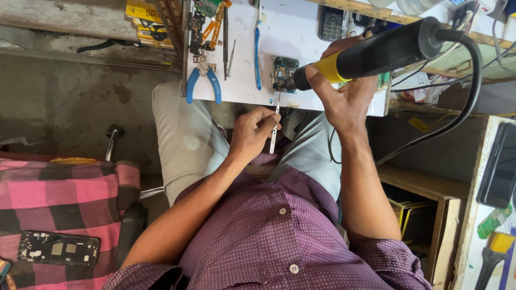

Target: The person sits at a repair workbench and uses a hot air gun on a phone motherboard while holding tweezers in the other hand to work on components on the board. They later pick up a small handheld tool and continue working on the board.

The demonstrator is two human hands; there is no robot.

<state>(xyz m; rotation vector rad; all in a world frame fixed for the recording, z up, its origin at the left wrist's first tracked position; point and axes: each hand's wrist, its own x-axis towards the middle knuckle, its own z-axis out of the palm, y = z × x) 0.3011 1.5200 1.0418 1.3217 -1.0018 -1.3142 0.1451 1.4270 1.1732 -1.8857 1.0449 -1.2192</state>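
On the white work board (301, 32) lies one small circuit board (283, 74) near the front edge. Right hand (344, 88) grips one black-and-yellow hot-air tool (376, 53), its nozzle at the circuit board. Left hand (252, 131) pinches one pair of tweezers (276, 121), tip touching the circuit board's lower edge. One blue-handled pliers (203, 80) lies well apart to the left.

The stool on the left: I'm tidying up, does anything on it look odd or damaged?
Yes. A stripped phone frame lies on the pink checked cushion, its insides bare, far from the white bench where both hands work.
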